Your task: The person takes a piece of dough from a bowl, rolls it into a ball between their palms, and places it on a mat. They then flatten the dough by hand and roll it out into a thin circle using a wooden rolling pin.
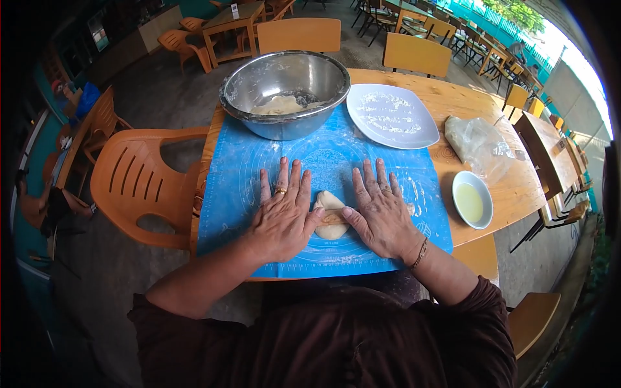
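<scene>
A small flat oval of pale dough (328, 230) lies on the blue measuring mat (226, 174), between my two hands. Across its middle runs a wooden rolling pin (334, 217), mostly hidden by the hands. My left hand (282, 210) rests over the pin's left part, fingers stretched forward and spread, a ring on one finger. Over the right part lies my right hand (380, 210), flat with fingers apart and a bracelet at the wrist. Both thumbs point inward above the dough. Flour dusts the hands and mat.
Beyond the hands stand a metal bowl (278, 126) with dough inside and a floured white plate (393, 116). To the right are a small bowl (471, 202) of yellowish liquid and a plastic bag (482, 145). An orange chair (139, 184) stands left of the wooden table (511, 207).
</scene>
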A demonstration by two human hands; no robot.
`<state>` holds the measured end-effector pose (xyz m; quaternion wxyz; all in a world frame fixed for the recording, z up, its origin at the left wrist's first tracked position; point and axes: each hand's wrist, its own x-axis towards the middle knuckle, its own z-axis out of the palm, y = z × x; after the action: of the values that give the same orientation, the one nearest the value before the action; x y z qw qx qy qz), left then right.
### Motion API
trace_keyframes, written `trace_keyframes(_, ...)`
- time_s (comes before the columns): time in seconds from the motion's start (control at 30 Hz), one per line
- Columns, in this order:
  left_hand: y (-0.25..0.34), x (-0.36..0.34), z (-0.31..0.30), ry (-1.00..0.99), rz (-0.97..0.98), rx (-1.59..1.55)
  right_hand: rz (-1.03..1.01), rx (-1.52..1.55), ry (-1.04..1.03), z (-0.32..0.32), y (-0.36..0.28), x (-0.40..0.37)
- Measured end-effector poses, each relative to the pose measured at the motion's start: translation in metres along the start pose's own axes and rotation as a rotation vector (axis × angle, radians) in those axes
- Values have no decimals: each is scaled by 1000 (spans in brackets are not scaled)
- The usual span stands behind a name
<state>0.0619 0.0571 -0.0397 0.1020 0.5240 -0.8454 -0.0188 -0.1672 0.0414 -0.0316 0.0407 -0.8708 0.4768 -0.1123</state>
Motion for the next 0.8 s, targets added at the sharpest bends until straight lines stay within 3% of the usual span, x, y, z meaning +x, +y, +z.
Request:
trace_keyframes(0.17, 5, -11, -6, -85, 7, -124, -47, 8, -36, -3, 0, -7)
trace_keyframes(0.8, 29, -48, -18, -123, 175, -76, -202, 83, -97, -16, -5, -55)
